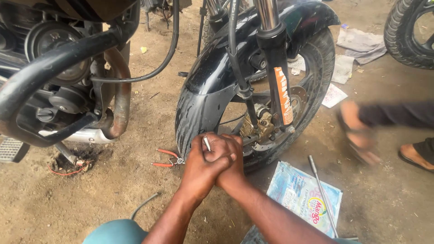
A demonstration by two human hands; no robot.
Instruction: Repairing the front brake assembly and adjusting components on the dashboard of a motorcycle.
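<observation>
Head view: both hands, left hand [202, 163] and right hand [228, 156], clasp fingers around a small metal tool [206, 143] at the front wheel [199, 113], brake caliper [257, 126] still mounted.

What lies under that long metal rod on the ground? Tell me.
A flattened blue-and-white printed packet lies on the dirt under the long metal rod. The rod's far end runs out of the picture's bottom edge, so what is beneath it there cannot be seen.

fender [212, 68]: glossy black | fork tube [267, 12]: polished metal | exhaust pipe [121, 95]: rusty | ground [113, 190]: rough dirt
</observation>
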